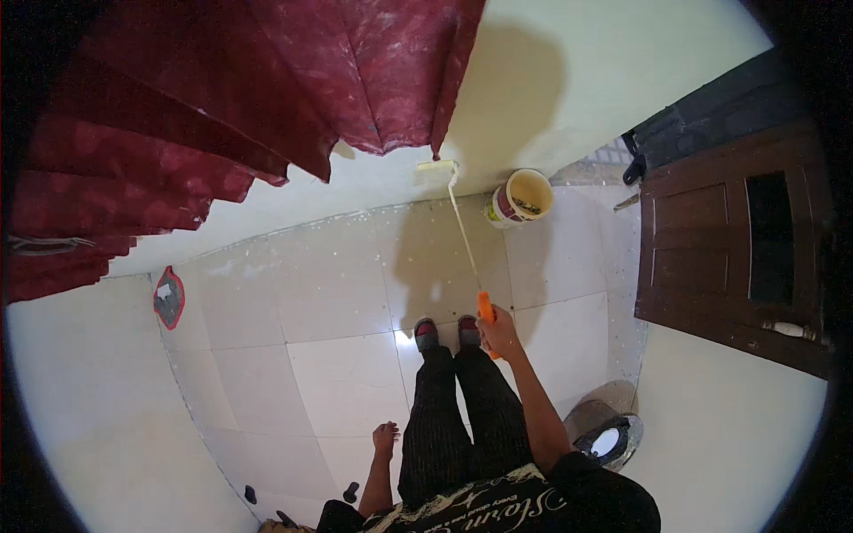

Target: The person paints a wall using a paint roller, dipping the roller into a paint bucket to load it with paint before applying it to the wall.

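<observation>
Head view shows the right hand (499,333) gripping the orange handle of a long paint roller (439,165) pressed low on the cream wall (524,80), near a paint bucket (518,197), left hand (386,438) hanging empty; coverage left is unclear.

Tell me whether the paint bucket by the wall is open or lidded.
Open. The paint bucket by the wall has no lid on it; its round mouth and pale inside show. How full it is cannot be told.
</observation>
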The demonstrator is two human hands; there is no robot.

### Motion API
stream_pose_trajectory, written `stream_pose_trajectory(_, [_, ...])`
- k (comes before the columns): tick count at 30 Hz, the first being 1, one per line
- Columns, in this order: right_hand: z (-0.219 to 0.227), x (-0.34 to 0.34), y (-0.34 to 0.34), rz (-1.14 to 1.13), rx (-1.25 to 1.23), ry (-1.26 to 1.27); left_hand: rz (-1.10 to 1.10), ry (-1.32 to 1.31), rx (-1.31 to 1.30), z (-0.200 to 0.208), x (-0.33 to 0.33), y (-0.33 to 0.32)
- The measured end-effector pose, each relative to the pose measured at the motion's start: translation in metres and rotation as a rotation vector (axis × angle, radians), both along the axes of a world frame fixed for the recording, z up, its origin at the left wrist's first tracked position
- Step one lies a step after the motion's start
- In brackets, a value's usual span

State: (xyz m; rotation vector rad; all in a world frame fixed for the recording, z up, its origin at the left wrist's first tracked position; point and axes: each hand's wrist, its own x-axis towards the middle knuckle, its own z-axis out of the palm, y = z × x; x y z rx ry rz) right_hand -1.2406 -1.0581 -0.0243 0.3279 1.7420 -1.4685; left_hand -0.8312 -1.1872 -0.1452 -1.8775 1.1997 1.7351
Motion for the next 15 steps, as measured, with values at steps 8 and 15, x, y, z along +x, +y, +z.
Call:
stream_pose_trajectory(8, [-0.078,-0.065,-0.003,0.142,0.083,0.149,-0.155,0.068,-0.023,0.013,-0.030,0.008])
stream_pose_trajectory(15, [0.052,-0.028,0.016,0.111,0.079,0.067,-0.045,0.047,-0.025,0.030,-0.039,-0.011])
